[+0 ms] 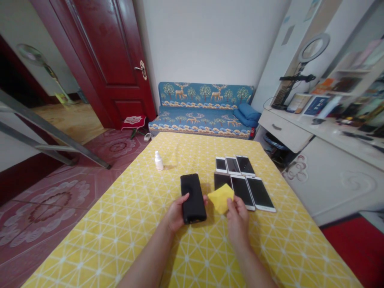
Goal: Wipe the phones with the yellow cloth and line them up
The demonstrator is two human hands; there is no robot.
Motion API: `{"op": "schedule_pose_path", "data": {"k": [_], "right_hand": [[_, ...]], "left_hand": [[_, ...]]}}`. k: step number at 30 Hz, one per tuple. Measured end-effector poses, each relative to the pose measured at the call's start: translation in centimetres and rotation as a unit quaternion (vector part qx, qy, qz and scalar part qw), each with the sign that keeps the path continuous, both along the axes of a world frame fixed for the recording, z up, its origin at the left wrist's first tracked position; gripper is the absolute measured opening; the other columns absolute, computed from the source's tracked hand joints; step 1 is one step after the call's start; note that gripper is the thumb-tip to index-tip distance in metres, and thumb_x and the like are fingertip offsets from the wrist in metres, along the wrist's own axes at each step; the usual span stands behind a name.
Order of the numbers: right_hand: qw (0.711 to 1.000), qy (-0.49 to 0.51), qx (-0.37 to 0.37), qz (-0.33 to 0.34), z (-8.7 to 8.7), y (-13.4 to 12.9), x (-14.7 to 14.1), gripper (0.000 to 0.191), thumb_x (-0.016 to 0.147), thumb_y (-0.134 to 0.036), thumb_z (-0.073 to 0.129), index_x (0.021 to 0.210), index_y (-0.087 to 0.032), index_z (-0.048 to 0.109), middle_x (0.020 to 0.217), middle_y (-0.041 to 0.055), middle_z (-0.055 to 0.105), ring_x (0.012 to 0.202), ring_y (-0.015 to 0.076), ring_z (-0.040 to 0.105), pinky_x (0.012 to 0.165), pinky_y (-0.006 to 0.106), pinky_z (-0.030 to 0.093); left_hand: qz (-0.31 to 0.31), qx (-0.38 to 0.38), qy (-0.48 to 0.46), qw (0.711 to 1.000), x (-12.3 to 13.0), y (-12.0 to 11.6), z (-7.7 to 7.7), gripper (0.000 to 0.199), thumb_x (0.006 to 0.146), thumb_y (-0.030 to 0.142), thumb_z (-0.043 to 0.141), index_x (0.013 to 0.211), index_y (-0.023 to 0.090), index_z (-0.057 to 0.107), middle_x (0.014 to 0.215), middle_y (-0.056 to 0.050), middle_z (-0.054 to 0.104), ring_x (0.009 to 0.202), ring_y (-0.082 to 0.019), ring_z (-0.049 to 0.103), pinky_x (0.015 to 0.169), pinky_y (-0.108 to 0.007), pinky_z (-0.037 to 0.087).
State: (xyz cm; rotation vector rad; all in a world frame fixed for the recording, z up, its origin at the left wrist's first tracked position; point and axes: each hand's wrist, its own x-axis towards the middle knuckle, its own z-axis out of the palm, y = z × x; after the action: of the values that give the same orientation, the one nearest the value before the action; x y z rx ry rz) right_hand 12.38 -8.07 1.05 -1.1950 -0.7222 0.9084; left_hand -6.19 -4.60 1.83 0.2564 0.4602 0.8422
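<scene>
A black phone [193,200] is gripped by my left hand [176,213], with the thumb on its face and fingertips showing at its right edge. Between the thumb and fingers of my right hand [238,219] is a small yellow cloth [221,198], held just right of the black phone. The cloth partly covers a dark phone [222,180] in the near row. Beside that one lie two white-framed phones [242,192] [261,193]. Three more phones [221,164] [233,165] [245,165] form the row behind.
A white spray bottle [159,161] stands at the left on the yellow patterned tablecloth [120,208]. Beyond the table is a blue sofa [204,116]. A white desk [288,130] with a ring light [313,48] is at the right, a red door [111,48] at the left.
</scene>
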Motion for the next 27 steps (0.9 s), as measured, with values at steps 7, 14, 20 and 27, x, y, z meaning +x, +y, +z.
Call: {"op": "schedule_pose_path", "data": {"k": [7, 14, 20, 27], "right_hand": [[0.879, -0.364, 0.224, 0.21, 1.4, -2.1, -2.2, 0.011, 0.09, -0.022, 0.054, 0.097, -0.023, 0.062, 0.117, 0.0087, 0.068, 0.117, 0.0236, 0.059, 0.102, 0.045, 0.044], [0.731, -0.538, 0.303, 0.29, 1.2, -2.0, -3.1, 0.047, 0.093, -0.01, 0.044, 0.137, -0.024, 0.046, 0.136, 0.0068, 0.055, 0.132, 0.0197, 0.043, 0.109, 0.045, 0.04], [0.782, -0.531, 0.28, 0.17, -0.4, -0.6, -2.1, 0.05, 0.094, -0.009, 0.039, 0.141, -0.026, 0.042, 0.138, 0.0061, 0.053, 0.134, 0.0218, 0.041, 0.108, 0.048, 0.042], [0.863, -0.456, 0.202, 0.074, -0.4, 0.7, -0.5, 0.043, 0.096, -0.017, 0.04, 0.137, -0.025, 0.048, 0.14, 0.0081, 0.05, 0.131, 0.0231, 0.046, 0.106, 0.046, 0.043]], "left_hand": [[-0.016, -0.004, -0.011, 1.0, 1.8, -0.7, 0.5, 0.07, 0.086, 0.064, 0.041, 0.11, 0.001, 0.062, 0.1, -0.019, 0.071, 0.092, -0.025, 0.068, 0.093, -0.036, 0.047], [0.006, 0.002, 0.035, 0.999, 1.3, -1.5, 1.1, 0.087, 0.08, 0.076, 0.034, 0.104, -0.002, 0.064, 0.083, -0.02, 0.071, 0.083, -0.025, 0.07, 0.076, -0.031, 0.054], [0.004, 0.052, 0.05, 0.997, 2.2, -2.0, 1.1, 0.077, 0.085, 0.067, 0.036, 0.124, 0.004, 0.057, 0.102, -0.019, 0.071, 0.1, -0.026, 0.066, 0.094, -0.035, 0.047], [-0.134, 0.156, 0.166, 0.964, 2.1, -2.8, 0.4, 0.078, 0.085, 0.07, 0.026, 0.112, 0.008, 0.065, 0.076, -0.015, 0.072, 0.063, -0.02, 0.068, 0.062, -0.028, 0.052]]}}
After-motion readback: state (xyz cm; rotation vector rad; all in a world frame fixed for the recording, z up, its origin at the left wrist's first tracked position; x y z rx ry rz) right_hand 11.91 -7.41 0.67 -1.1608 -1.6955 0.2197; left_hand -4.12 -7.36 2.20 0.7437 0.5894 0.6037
